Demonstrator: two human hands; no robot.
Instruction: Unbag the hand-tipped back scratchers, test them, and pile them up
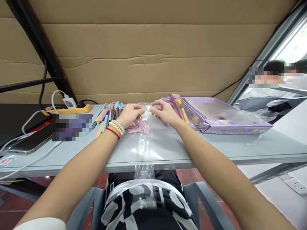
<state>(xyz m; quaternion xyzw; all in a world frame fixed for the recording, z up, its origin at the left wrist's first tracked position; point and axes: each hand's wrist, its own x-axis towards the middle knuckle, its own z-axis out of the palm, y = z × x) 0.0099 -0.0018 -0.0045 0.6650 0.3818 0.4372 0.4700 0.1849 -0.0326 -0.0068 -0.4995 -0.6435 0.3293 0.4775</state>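
Note:
A long strip of clear plastic bags [144, 150] runs from between my hands, over the table's front edge and onto my lap. My left hand [130, 115] pinches the strip's far end from the left, fingers closed. Opposite it, my right hand [165, 111] has thumb and fingertips closed on the plastic's right side. Small pink printed cards [139, 128] lie just under my left hand. To the left sits a pile of pens with blue, yellow and purple parts [104, 116]. Beyond my right hand are pink-carded yellow and pink pieces [183, 111].
A purple printed box [236, 126] with a clear cover stands on the right of the grey table [165, 153]. At the left lie a yellow power strip [69, 110], white cables and a phone [33, 140]. Cardboard [153, 44] walls the back. Other people sit far right.

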